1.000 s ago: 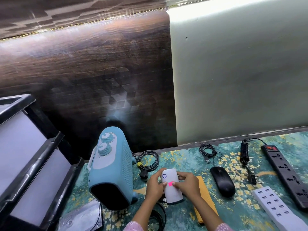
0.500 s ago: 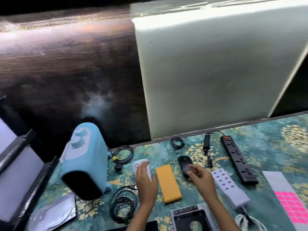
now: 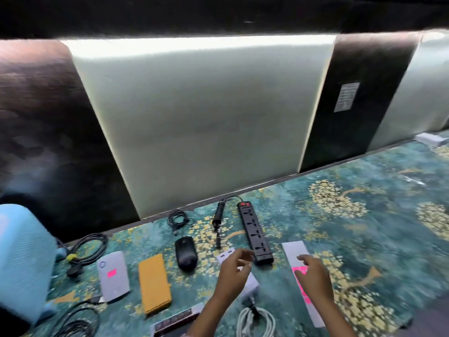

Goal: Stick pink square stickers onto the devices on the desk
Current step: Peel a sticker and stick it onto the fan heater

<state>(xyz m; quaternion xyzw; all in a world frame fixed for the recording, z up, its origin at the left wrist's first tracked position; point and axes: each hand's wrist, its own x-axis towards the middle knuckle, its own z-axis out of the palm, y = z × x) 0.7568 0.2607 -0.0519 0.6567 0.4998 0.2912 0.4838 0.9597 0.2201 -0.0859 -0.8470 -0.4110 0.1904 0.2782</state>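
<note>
A white oval device (image 3: pixel 113 276) lies flat on the desk with one pink square sticker on it. To its right lie a yellow power bank (image 3: pixel 154 283) and a black mouse (image 3: pixel 185 253), neither showing a sticker. My left hand (image 3: pixel 232 271) hovers over the white USB strip (image 3: pixel 250 285), fingers loosely curled and holding nothing. My right hand (image 3: pixel 312 276) reaches over the grey sticker sheet (image 3: pixel 295 249), covering most of its pink squares, fingers relaxed. A black power strip (image 3: pixel 254 229) lies between the two hands.
A blue fan heater (image 3: pixel 21 263) stands at the left edge. Coiled black cables (image 3: pixel 87 246) lie beside it and a white cable (image 3: pixel 255 322) near the front. A drive caddy (image 3: pixel 177 319) sits at the front. The wall panels rise close behind the desk.
My left hand has let go of the white oval device, which now lies flat with its sticker up. Both hands and the view have swung right, to the sticker sheet.
</note>
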